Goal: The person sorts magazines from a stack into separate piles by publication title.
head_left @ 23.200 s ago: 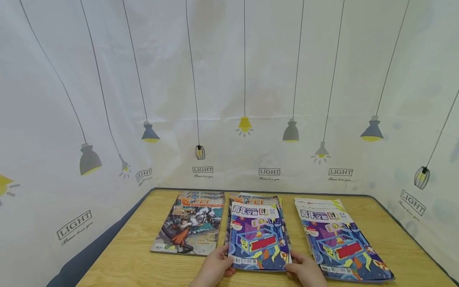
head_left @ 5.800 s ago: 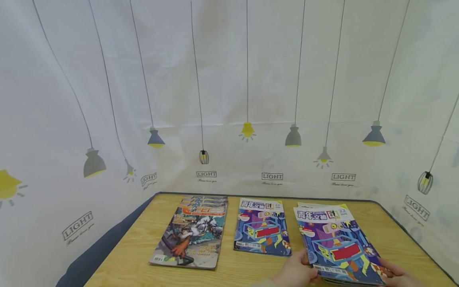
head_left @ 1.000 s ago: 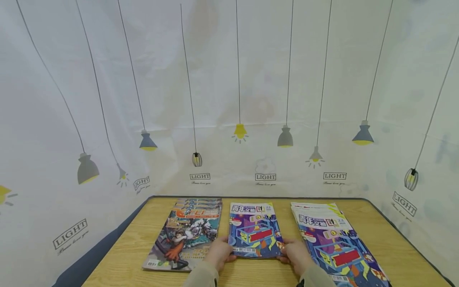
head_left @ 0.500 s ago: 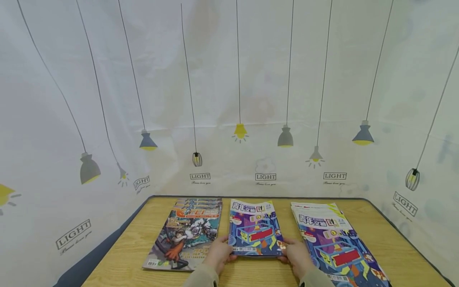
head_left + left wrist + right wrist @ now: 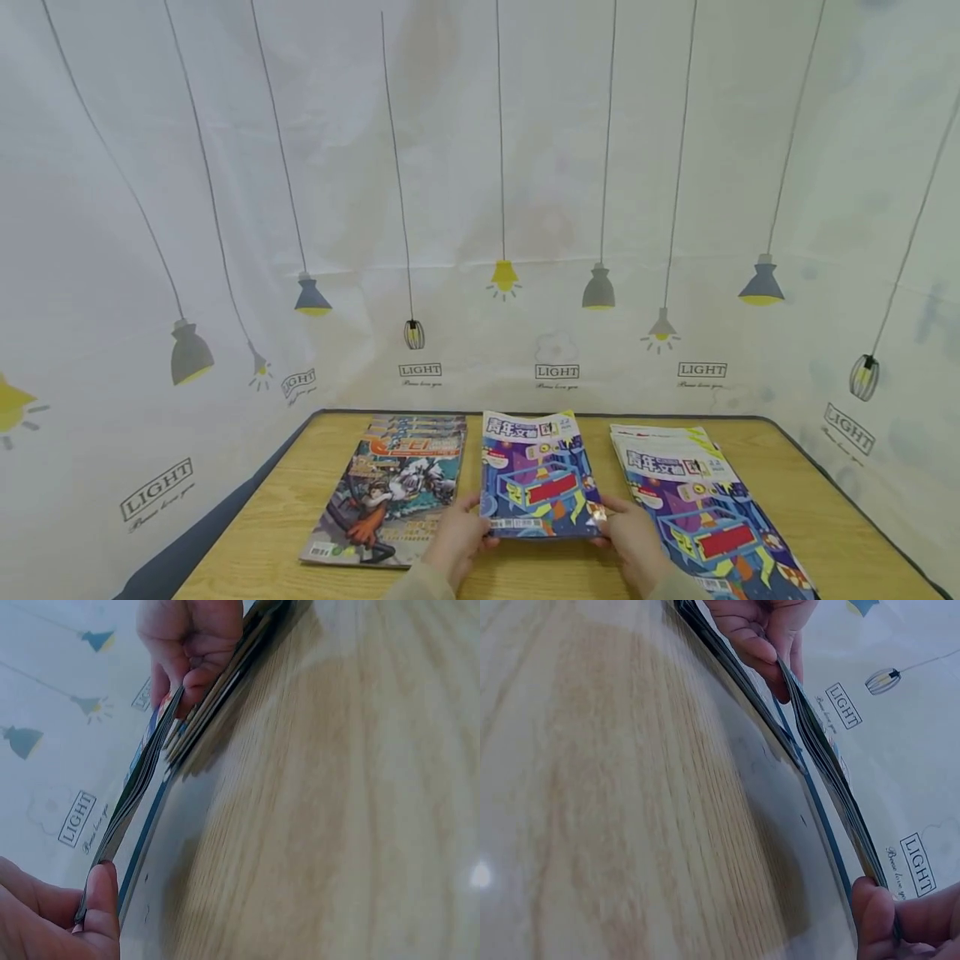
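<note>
A purple youth magazine (image 5: pixel 536 479) with a red box on its cover is in the middle, lifted above the table. My left hand (image 5: pixel 459 537) pinches its near left corner, thumb on top and fingers beneath. At the near right corner my right hand (image 5: pixel 633 537) pinches it the same way. In the left wrist view the magazine (image 5: pixel 131 799) appears edge-on, sagging a little, with a gap under it. The right wrist view shows this magazine (image 5: pixel 825 761) from the other side, held between both hands.
To the left lies a fanned stack of comic magazines (image 5: pixel 397 500). On the right is a stack of matching purple magazines (image 5: pixel 708 517), staggered at the back. The wooden table (image 5: pixel 540 575) backs onto a white curtain (image 5: pixel 465 192) printed with lamps.
Earlier the hands gripped the right stack; within the last second they hold the middle magazine and its far edge rises. The comic magazine once under the middle one is gone from there.
</note>
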Demonstrator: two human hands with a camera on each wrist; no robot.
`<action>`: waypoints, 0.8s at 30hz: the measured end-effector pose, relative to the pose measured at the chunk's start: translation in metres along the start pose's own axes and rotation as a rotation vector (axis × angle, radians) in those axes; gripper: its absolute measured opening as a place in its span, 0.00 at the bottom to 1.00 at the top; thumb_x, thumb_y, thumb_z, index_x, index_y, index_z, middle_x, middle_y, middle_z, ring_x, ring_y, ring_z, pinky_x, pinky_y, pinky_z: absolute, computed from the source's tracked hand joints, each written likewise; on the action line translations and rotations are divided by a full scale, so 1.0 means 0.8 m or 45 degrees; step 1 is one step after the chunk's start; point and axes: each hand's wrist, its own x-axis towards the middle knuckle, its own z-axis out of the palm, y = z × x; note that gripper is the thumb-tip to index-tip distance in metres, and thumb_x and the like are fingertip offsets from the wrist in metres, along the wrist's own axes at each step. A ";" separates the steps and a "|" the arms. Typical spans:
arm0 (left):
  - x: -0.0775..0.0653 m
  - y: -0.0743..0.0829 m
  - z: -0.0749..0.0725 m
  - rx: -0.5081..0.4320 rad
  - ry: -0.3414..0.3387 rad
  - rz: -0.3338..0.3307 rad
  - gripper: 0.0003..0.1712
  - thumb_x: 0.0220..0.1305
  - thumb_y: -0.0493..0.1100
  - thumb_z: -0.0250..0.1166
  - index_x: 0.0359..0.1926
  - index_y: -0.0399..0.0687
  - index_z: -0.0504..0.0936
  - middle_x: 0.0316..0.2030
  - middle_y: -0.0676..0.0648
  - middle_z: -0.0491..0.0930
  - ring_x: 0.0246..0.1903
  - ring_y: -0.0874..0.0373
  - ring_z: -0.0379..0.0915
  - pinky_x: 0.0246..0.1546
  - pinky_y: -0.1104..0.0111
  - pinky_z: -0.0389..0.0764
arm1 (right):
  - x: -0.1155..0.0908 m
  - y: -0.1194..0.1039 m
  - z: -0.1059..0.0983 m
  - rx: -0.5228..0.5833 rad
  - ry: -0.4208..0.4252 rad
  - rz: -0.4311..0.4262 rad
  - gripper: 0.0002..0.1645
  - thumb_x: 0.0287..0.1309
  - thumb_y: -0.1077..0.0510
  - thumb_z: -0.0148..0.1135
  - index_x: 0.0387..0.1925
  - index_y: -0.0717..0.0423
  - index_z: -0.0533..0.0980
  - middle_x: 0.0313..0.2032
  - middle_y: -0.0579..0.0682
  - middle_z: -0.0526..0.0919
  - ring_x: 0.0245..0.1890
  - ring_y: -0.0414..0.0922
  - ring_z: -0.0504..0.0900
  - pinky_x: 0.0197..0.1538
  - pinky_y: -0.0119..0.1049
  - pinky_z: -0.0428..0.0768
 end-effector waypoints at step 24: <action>-0.068 -0.005 0.094 -0.135 -0.207 -0.010 0.29 0.60 0.23 0.53 0.64 0.26 0.63 0.32 0.46 0.80 0.26 0.58 0.77 0.28 0.70 0.81 | -0.030 -0.034 -0.137 -0.199 -0.186 0.122 0.35 0.63 0.73 0.47 0.68 0.77 0.48 0.47 0.70 0.77 0.35 0.44 0.81 0.42 0.44 0.83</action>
